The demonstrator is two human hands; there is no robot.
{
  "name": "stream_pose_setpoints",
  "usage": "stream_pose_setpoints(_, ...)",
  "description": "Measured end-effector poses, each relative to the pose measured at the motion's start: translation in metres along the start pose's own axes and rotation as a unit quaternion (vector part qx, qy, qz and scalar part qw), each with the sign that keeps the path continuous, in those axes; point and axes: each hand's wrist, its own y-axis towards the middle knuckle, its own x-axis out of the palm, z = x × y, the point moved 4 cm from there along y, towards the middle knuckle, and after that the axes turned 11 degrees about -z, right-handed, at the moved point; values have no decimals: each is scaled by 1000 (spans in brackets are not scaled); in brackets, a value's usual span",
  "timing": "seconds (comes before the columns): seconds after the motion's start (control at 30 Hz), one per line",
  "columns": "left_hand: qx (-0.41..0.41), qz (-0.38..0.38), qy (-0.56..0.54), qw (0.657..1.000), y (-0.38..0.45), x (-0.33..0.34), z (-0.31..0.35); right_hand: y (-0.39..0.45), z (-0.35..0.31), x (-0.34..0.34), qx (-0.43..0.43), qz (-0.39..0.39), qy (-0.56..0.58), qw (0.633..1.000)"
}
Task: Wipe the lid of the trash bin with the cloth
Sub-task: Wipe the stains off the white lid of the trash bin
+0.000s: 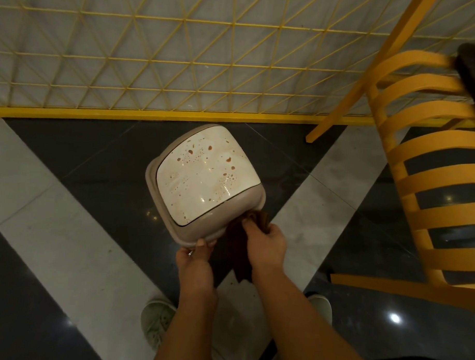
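Observation:
A small beige trash bin (160, 204) stands on the floor, seen from above. Its white lid (204, 173) is spattered with brown drops and streaks. My left hand (194, 261) grips the bin's near rim with the thumb on top. My right hand (266, 241) holds a dark brown cloth (236, 250) bunched against the bin's near right corner; the rest of the cloth hangs down between my two hands.
A yellow wire lattice fence (181, 70) with a yellow base rail runs behind the bin. An orange slatted chair (430, 170) stands close at the right. The floor has dark glossy tiles and pale stripes. My shoes (156, 325) are below the bin.

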Motion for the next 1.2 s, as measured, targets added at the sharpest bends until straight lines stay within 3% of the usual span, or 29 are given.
stream_pose_setpoints(0.13,9,47,-21,999,0,-19,9,12,-20,-38,8,65,72,995)
stream_pose_setpoints(0.27,35,90,-98,991,4,-30,15,8,-16,-46,-4,26,83,996)
stream_pose_setpoints(0.5,5,-3,-115,993,-6,14,1,-12,-11,-30,-91,-6,48,995)
stream_pose_setpoints(0.67,21,8,-111,994,-5,20,3,-15,-23,-12,-136,-30,-8,990)
stream_pose_setpoints(0.9,0,8,-54,999,-7,9,2,-30,24,4,-121,-34,-56,991)
stream_pose_setpoints(1.03,53,2,-60,997,-4,6,9,-19,13,-10,-130,12,-29,991)
stream_pose_setpoints(1.2,55,-31,-29,998,0,-3,22,-3,-6,-24,-105,21,-26,994)
